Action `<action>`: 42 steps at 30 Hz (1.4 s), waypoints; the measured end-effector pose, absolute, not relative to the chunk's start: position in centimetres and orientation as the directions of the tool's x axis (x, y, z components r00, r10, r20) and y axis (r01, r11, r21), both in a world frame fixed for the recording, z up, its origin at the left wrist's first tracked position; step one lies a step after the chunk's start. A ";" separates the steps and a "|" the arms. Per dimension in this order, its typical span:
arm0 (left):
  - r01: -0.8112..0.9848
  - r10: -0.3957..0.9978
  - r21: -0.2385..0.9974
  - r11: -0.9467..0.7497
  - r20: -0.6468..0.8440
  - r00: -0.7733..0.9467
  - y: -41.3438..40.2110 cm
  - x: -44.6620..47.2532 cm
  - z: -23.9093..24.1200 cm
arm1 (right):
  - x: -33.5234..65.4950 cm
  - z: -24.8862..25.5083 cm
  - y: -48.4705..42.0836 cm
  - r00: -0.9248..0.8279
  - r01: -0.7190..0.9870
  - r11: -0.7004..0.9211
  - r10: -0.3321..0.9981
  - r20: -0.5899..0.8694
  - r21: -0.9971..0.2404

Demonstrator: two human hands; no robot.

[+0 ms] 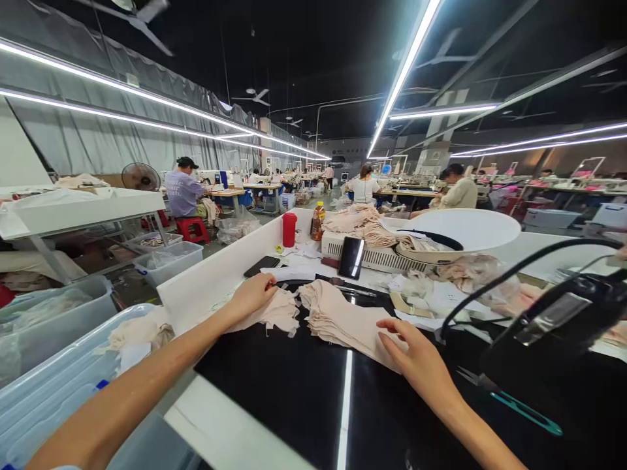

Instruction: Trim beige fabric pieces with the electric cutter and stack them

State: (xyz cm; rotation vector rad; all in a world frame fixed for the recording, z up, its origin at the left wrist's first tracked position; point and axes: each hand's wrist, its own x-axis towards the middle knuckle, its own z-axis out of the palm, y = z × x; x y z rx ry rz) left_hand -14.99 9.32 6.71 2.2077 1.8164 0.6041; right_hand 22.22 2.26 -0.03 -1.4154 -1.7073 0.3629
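Note:
My left hand [253, 299] is over the left pile of beige fabric pieces [281, 312], its fingers curled together. Whatever may be between those fingertips is hidden. To the right, a neat stack of beige cut fabric pieces [337, 314] lies on the glossy black tabletop [274, 378]. At that stack's right end is my right hand [416, 352], thumb and fingers apart, with the fingertips at the cloth's edge. A narrow gap separates the two piles.
Behind the fabric stand a phone [351, 256], a red cup [289, 230] and a bottle [318, 220]. Turquoise-handled thread snips [526, 412] lie at right, below a black machine [563, 320]. A blue bin [44, 398] is at left. Several people work farther back.

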 end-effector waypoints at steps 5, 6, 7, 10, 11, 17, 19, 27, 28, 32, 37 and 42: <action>0.932 0.984 0.321 -0.167 0.117 0.136 7.2 -17.4 5.1 | 21.1 -0.4 1.4 -0.035 0.636 0.340 0.909 0.415 -0.692; 0.935 0.984 0.314 -0.164 0.123 0.132 7.1 -17.4 4.7 | 20.8 -0.4 1.2 -0.051 0.632 0.351 0.908 0.415 -0.691; 0.937 0.983 0.309 -0.165 0.132 0.129 7.0 -17.3 4.3 | 20.5 -0.5 1.0 -0.068 0.627 0.363 0.907 0.416 -0.689; 0.933 0.978 0.315 -0.176 0.163 0.130 7.2 -17.1 3.6 | 19.7 -0.6 0.1 -0.130 0.607 0.408 0.897 0.422 -0.682; 0.928 0.976 0.326 -0.181 0.173 0.129 7.3 -17.1 3.6 | 19.4 -0.6 -0.2 -0.150 0.599 0.423 0.894 0.423 -0.681; 0.845 0.961 0.489 -0.216 0.262 0.094 6.4 -17.3 5.0 | 17.3 0.1 -2.4 -0.246 0.549 0.469 0.882 0.403 -0.692; 0.784 0.956 0.575 -0.234 0.281 0.079 5.5 -16.9 6.0 | 16.5 0.6 -3.2 -0.275 0.524 0.461 0.887 0.370 -0.716; 0.397 0.961 0.905 -0.150 0.039 0.273 -1.1 -10.7 8.0 | 12.8 2.3 -6.1 -0.193 0.352 0.337 0.939 0.285 -0.873; 0.353 0.948 0.929 -0.108 -0.010 0.317 -2.1 -9.8 8.1 | 12.5 2.4 -6.4 -0.198 0.326 0.320 0.943 0.267 -0.890; 0.243 0.878 0.968 0.067 -0.173 0.446 -4.8 -7.4 8.5 | 12.5 2.7 -7.1 -0.191 0.152 0.195 0.968 0.164 -0.969; 0.203 0.815 0.957 0.209 -0.285 0.504 -5.8 -6.5 8.7 | 13.3 2.6 -7.8 -0.213 -0.098 0.019 0.976 0.040 -0.995; 0.231 0.782 0.940 0.253 -0.339 0.524 -6.1 -6.3 7.8 | 12.9 2.1 -8.7 -0.111 -0.287 -0.086 0.992 -0.056 -0.954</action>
